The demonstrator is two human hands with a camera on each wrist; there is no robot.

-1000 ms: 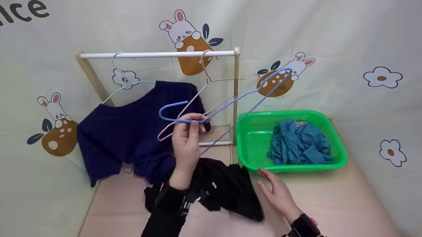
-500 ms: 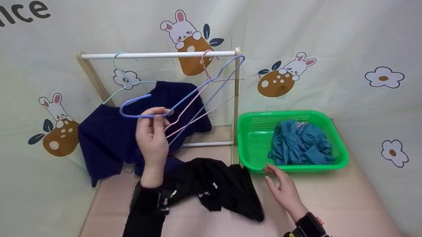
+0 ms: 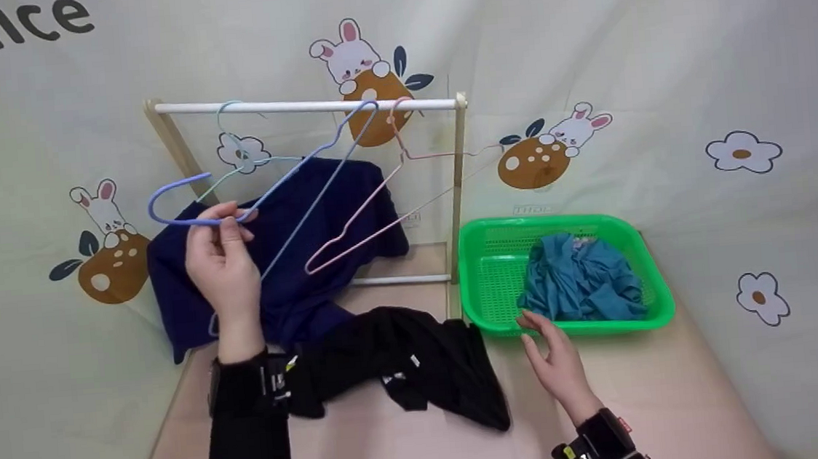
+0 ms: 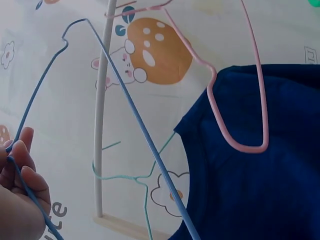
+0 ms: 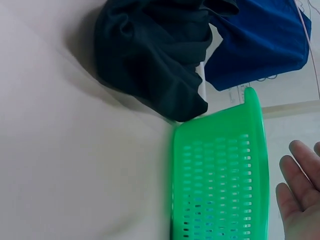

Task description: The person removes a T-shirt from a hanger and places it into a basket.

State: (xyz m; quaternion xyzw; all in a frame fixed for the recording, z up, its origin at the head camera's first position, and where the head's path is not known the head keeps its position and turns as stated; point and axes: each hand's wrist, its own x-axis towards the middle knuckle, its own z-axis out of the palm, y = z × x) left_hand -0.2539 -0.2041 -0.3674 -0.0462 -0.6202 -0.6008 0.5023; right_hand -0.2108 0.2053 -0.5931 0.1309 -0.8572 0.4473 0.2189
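Fingers of the left hand (image 3: 224,266) pinch a bright-blue thin-wire hanger (image 4: 142,125), swung leftward to before the navy cloth shirt (image 4: 255,185); still bare, it now seems clear of the pale-pink wire hanger (image 4: 247,149); the right hand (image 3: 560,367), fingers apart, holds nothing beside the green plastic basket (image 3: 599,327).

The left arm (image 3: 249,446) stood nearly upright, the left hand (image 3: 223,273) higher than the right, its thumb and fingers pinched together. The right arm (image 3: 608,443) slanted inward, the right hand (image 3: 560,363) with fingers (image 5: 298,181) loosely extended, thumb apart.
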